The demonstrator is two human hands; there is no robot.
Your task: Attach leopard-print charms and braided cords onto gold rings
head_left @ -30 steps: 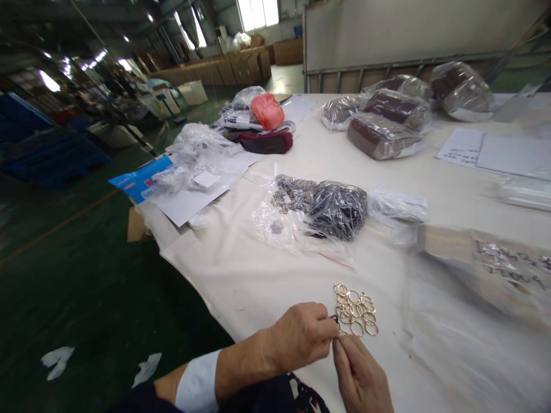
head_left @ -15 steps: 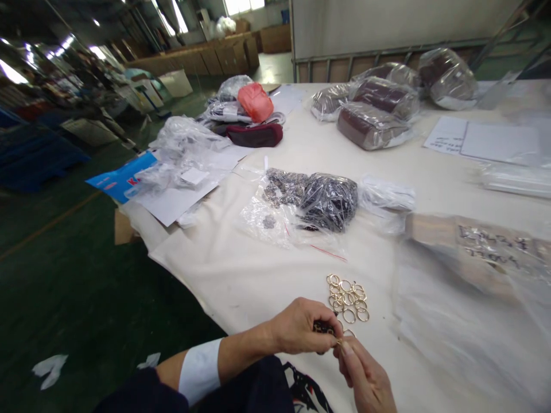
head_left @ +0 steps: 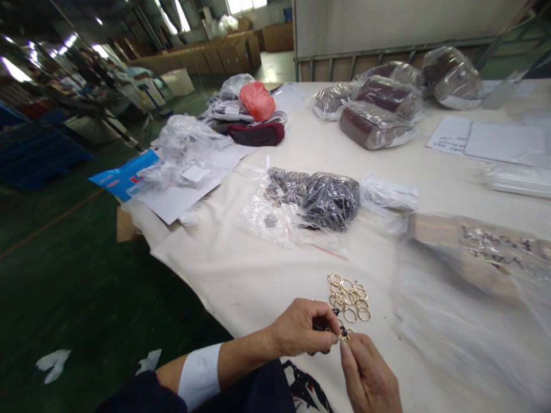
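My left hand (head_left: 299,327) is closed, thumb and forefinger pinched together, with small dark-and-gold pieces (head_left: 321,328) partly hidden in its curled fingers. My right hand (head_left: 372,370) meets it fingertip to fingertip, gripping what looks like a gold ring (head_left: 343,337). A small dark piece (head_left: 344,331) shows at the ring, just above the right fingertips; whether it is threaded on I cannot tell. Just beyond both hands lies a loose pile of gold rings (head_left: 349,296) on the cream cloth.
Clear bags with dark chain-like pieces (head_left: 330,201) lie mid-table. A plastic-wrapped beige package (head_left: 465,246) sits at right. Wrapped maroon bags (head_left: 374,123) and papers (head_left: 503,140) are farther back. A blue packet (head_left: 123,175) overhangs the left edge.
The right hand has shifted slightly right, and its fingers have straightened a little. A dark piece now shows between the fingertips at the ring. The left hand is nearly still.
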